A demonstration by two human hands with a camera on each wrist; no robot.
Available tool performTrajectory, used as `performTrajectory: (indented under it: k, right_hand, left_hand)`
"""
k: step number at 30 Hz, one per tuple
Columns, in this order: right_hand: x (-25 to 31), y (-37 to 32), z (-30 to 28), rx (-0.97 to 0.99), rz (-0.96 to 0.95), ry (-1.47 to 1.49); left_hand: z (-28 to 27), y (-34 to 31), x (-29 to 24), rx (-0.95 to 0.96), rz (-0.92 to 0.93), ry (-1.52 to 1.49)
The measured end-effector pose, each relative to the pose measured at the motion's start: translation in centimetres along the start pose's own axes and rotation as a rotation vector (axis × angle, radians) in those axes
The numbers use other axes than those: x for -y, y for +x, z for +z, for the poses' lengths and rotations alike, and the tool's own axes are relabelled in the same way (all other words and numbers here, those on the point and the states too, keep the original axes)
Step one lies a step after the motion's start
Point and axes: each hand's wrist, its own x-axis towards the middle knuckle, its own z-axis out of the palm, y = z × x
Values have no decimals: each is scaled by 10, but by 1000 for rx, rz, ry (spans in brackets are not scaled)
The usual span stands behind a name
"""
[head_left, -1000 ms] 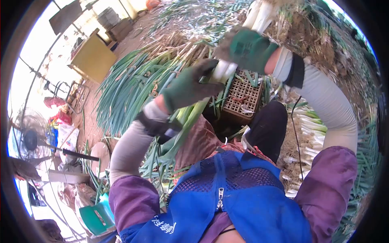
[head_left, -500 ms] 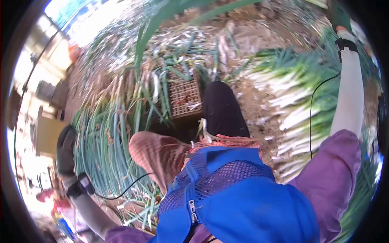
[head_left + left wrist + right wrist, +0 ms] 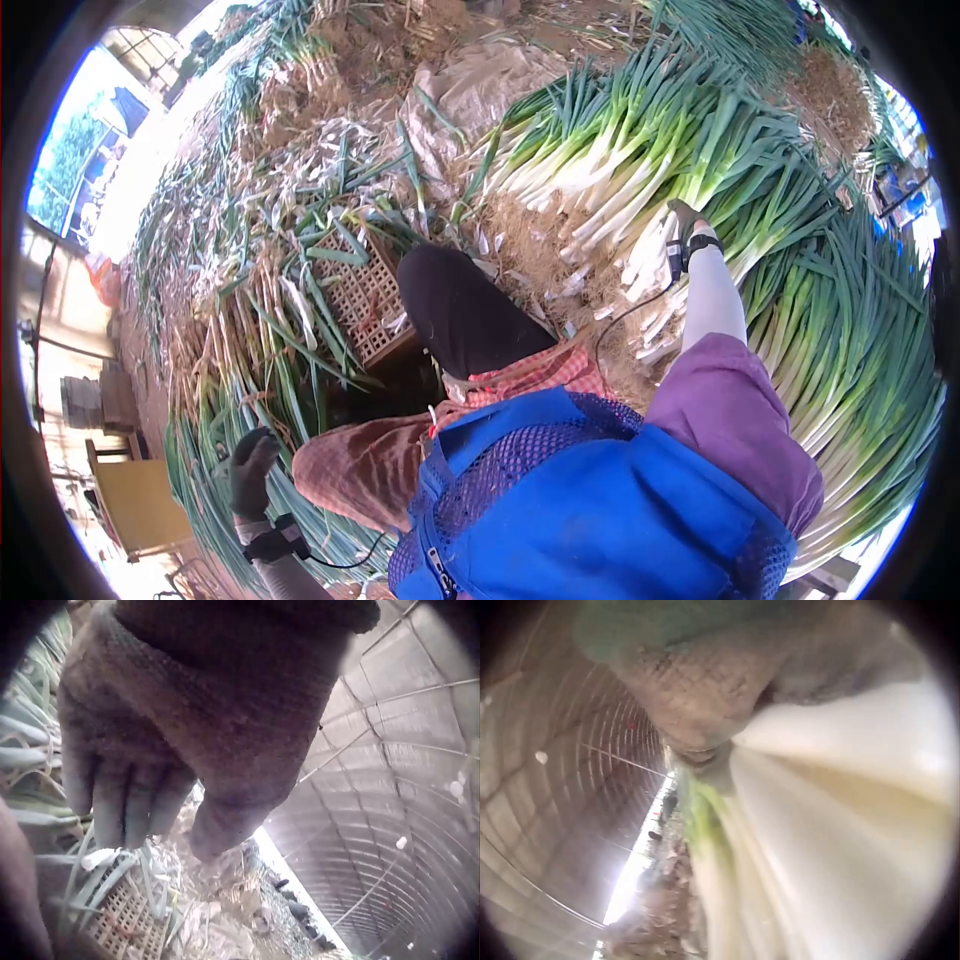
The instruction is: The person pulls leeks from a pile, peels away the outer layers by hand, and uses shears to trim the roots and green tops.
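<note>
Head view: The right hand [image 3: 686, 217], gloved, rests at the row of leeks [image 3: 655, 255]. White stalks lie at and below this hand; green leaves [image 3: 790, 185] spread out to its right. Finger closure cannot be told here. A wrist strap [image 3: 704, 243] sits directly behind the hand, and a black cable [image 3: 625, 316] runs from the wrist unit toward the body. The left hand [image 3: 252, 470], also gloved, is well apart from the right hand, just beside a second bank of leeks [image 3: 210, 490] with dark green leaves. The lattice crate [image 3: 355, 300] is positioned between the two hands, beyond the black-clad knee [image 3: 455, 310].

Left wrist view: The left hand holds nothing. Its fingers hang relaxed and side by side; the thumb stands apart from them, leaving a narrow gap. The crate lies beyond the fingertips, with leaf scraps [image 3: 112, 881] across it. Leek leaves lie beside the hand on the finger side.

Right wrist view: The right hand's thumb [image 3: 694, 712] lies at the white stalks, which run out from beneath the hand, close to the lens. Whether the fingers are curled round them cannot be told; the far side is hidden.
</note>
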Motion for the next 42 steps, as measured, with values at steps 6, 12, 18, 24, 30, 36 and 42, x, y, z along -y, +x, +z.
performTrajectory:
  k: [6,12,18,24,30,36,42]
  right_hand:
    - [39,-11,48,140,44,315]
    - [-8,57,93,-74,-8,280]
    - [-21,39,87,-84,81,183]
    - [-23,41,95,-114,90,24]
    - [7,-54,116,-441,-177,-633]
    - [44,-190,188,31,-737,-274]
    - [21,-308,318,728,-1228,-788]
  left_hand:
    - [106,62,15,330,-69,-27]
    - [232,126,119,699,-368,-161]
    - [305,137,220,761,-588,-524]
    - [317,176,247,632,276,411]
    - [334,190,248,-5,-242,283]
    - [322,184,325,891,140,60]
    - [307,171,278,881,-5,68]
